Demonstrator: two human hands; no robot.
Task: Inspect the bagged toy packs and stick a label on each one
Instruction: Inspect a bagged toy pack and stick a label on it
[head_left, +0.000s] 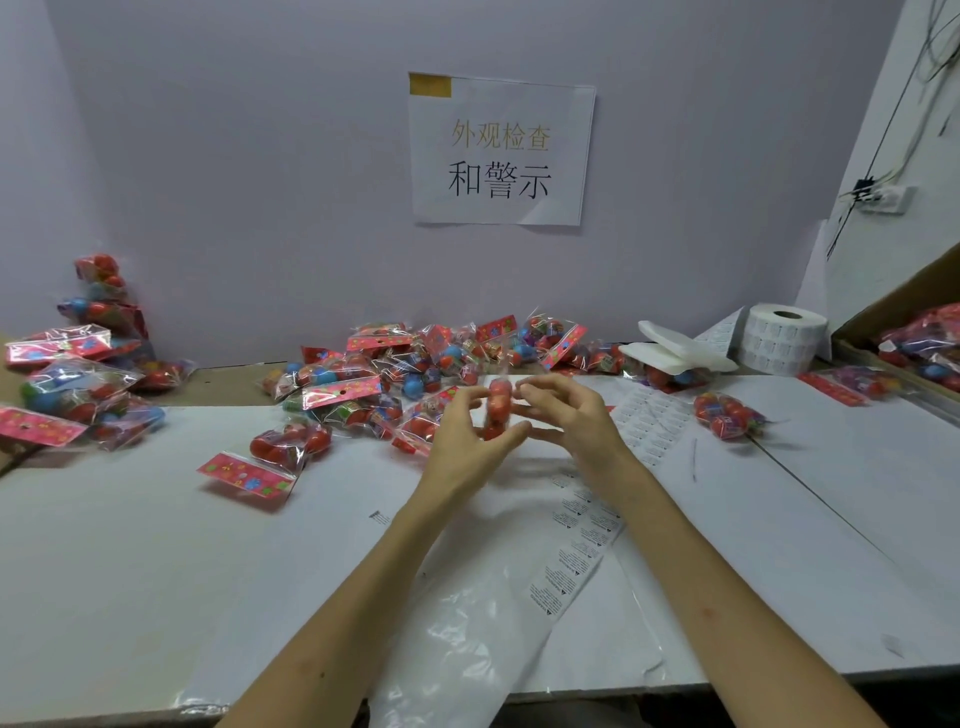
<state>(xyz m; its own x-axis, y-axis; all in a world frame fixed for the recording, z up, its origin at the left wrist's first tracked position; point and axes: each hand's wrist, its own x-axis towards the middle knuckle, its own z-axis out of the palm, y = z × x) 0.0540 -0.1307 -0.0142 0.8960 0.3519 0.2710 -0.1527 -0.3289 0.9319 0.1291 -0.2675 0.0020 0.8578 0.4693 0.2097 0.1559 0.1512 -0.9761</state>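
The toy pack (497, 408) is blurred, so its print cannot be read. It is held above the middle of the table (156, 571), just in front of the pile of packs (395, 364). The left hand (465, 441) grips it with curled fingers and thumb. The right hand (569, 415) pinches its other side with bent fingertips. The widest free surface is at the near left. A label strip (576, 551) lies beside the right forearm. At the right edge a cardboard box (893, 317), cut off, holds more packs.

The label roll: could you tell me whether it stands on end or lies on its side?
Standing on end: the label roll shows its hollow core opening upward, labels around its side.
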